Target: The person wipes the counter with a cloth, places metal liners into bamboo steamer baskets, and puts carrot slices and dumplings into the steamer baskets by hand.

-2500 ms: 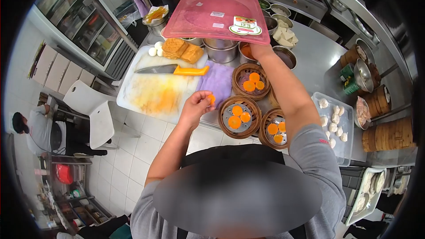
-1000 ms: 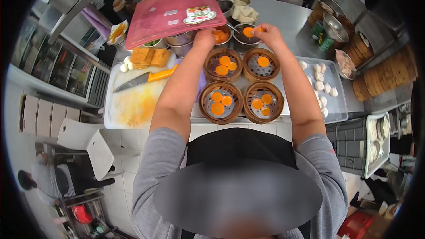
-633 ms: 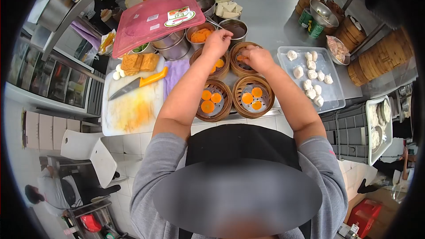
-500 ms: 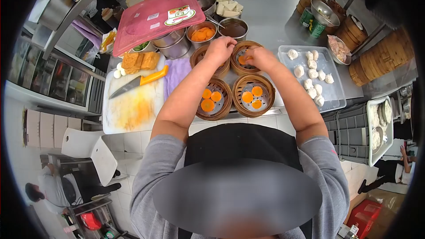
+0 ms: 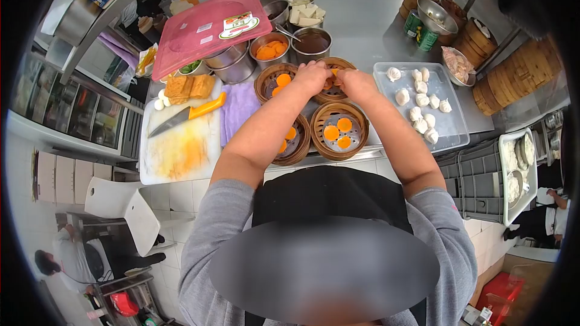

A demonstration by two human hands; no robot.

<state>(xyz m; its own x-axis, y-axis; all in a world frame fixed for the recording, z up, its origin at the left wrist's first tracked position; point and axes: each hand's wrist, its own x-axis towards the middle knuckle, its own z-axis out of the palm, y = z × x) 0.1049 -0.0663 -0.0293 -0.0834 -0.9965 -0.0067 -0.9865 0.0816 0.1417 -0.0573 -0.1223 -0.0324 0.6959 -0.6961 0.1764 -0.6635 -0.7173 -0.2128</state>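
Both hands meet over the back right bamboo steamer, which holds orange carrot slices. My left hand reaches over the rim with fingers pinched together; what they hold is hidden. My right hand pinches a carrot slice inside the basket, close to the left fingertips. Directly in front, another steamer holds three round carrot slices on a perforated metal plate. Left of it, a third steamer is partly covered by my left forearm, as is the back left steamer, also with carrot slices.
A steel pot of carrot slices and a pot of brown sauce stand behind. On the left, a knife lies on a cutting board with fried tofu blocks. A tray of dumplings sits right, near stacked steamers.
My left hand has come down and right to meet my right hand inside the back right steamer. The view has shifted slightly, and a person at far right has moved.
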